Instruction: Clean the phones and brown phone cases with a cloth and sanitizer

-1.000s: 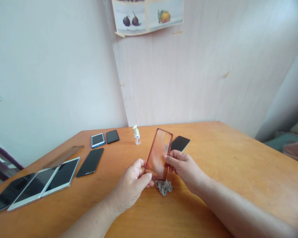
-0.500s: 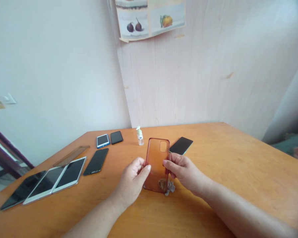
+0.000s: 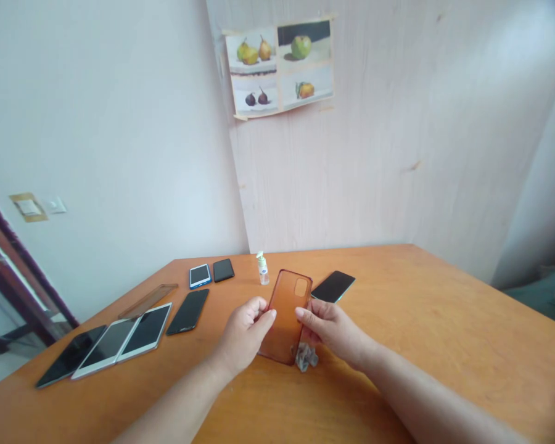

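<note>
A see-through reddish phone case (image 3: pixel 284 320) with a camera cutout at its upper right is held up in front of me, tilted to the right. My left hand (image 3: pixel 245 336) pinches its left edge, thumb on the near face. On the opposite edge, my right hand (image 3: pixel 330 327) is closed with its thumb over the rim. A crumpled grey cloth or tissue (image 3: pixel 306 357) lies on the table just below my right hand. Behind the case, a dark phone (image 3: pixel 334 287) rests on the table, a corner close to my right fingers.
The wooden table (image 3: pixel 388 382) carries a small pump bottle (image 3: pixel 263 270) at the back. To the left lie a blue-edged phone (image 3: pixel 200 275), black phones (image 3: pixel 188 311), white tablets (image 3: pixel 145 331) and another clear case (image 3: pixel 150 300). A fruit picture sheet (image 3: pixel 282 71) hangs on the wall.
The phone case has tilted to the right and sits a little lower, still between both hands. My view has tipped upward, showing more of the wall picture.
</note>
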Available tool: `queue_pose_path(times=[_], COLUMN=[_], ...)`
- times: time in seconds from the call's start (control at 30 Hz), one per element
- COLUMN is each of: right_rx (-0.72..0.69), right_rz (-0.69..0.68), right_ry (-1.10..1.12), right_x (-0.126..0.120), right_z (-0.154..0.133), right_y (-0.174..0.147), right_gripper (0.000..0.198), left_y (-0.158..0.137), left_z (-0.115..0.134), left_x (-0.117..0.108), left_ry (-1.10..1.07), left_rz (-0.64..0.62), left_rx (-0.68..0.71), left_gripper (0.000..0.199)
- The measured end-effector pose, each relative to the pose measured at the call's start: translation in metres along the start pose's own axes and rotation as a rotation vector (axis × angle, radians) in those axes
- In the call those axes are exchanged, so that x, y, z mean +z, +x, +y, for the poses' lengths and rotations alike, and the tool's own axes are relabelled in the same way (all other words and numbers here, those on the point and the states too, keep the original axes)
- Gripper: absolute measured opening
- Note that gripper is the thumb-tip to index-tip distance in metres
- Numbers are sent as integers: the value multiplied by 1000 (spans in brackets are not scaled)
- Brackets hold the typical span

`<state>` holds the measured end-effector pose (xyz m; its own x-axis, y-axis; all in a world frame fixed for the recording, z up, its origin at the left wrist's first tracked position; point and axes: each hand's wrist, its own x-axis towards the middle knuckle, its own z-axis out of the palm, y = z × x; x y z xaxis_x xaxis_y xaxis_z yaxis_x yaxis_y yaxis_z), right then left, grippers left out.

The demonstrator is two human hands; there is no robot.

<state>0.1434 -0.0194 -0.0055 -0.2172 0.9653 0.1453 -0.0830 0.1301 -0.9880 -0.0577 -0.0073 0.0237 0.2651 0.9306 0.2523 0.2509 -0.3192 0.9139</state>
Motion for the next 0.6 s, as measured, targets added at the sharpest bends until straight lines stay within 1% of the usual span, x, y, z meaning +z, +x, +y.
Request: queue_pose_path(times=[0.07,0.17,0.23,0.33,0.43,0.5,0.6], right_rx=[89,214,244,250,232,183,102], right_rz=[8,-8,-25,-67,-165,-215,-250], right_ry=[122,378,476,544,559,547,517], right_x=[-5,-15,-19,-19,-11,-5,3], right_z=[-4,-11,-14,-15,-13,-12,-10], right_y=[1,3,4,3,-1,-4,-7], right_gripper=[54,63,65,61,49,46,45], left_y=[6,20,30,42,48,49,52], left_z=[4,5,5,9,13,14,9], left_x=[-2,-4,-2,11,34,51,69], left_ry=[-149,-510,-643,-751,-858,-917,-985], left_rz=[65,178,222,267,255,242,282], left_rx=[-84,-244,-273,-291,-344,-375,-394], left_gripper=[23,20,19,10,11,14,13])
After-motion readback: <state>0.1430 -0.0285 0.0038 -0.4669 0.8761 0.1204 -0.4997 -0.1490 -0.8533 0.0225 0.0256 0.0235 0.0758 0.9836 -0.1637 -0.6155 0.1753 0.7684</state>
